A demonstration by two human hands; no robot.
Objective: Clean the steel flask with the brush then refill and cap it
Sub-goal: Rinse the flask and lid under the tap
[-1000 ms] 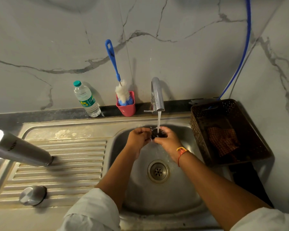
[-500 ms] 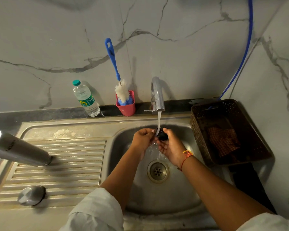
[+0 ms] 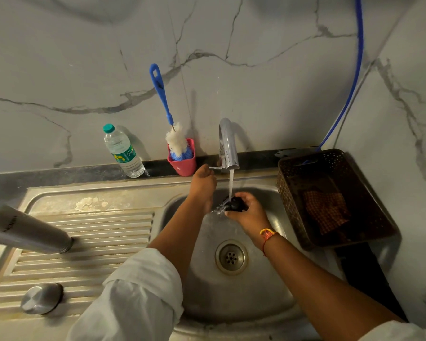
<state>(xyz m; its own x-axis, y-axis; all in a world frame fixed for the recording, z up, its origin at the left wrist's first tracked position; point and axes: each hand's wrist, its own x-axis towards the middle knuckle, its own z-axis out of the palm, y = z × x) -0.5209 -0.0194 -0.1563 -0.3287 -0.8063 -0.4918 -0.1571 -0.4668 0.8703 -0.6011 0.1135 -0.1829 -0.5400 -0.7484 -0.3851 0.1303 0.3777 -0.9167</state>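
Observation:
The steel flask [image 3: 27, 230] stands on the ribbed drainboard at the left, and its round steel cap [image 3: 41, 298] lies near the front edge. A bottle brush [image 3: 166, 112] with a blue handle stands in a red cup [image 3: 183, 163] by the wall. Water runs from the tap [image 3: 228, 146] into the sink [image 3: 231, 291]. My right hand [image 3: 249, 212] holds a small black part [image 3: 235, 204] under the stream. My left hand [image 3: 203, 180] reaches up to the tap's lever, its fingers at the lever.
A clear plastic water bottle [image 3: 123, 152] with a green cap stands by the wall left of the cup. A brown perforated basket [image 3: 330, 198] with a checked cloth sits right of the sink. A blue hose [image 3: 354, 77] hangs down the wall.
My left hand has left the black part and moved up to the tap's lever. My right hand alone keeps the part under the water.

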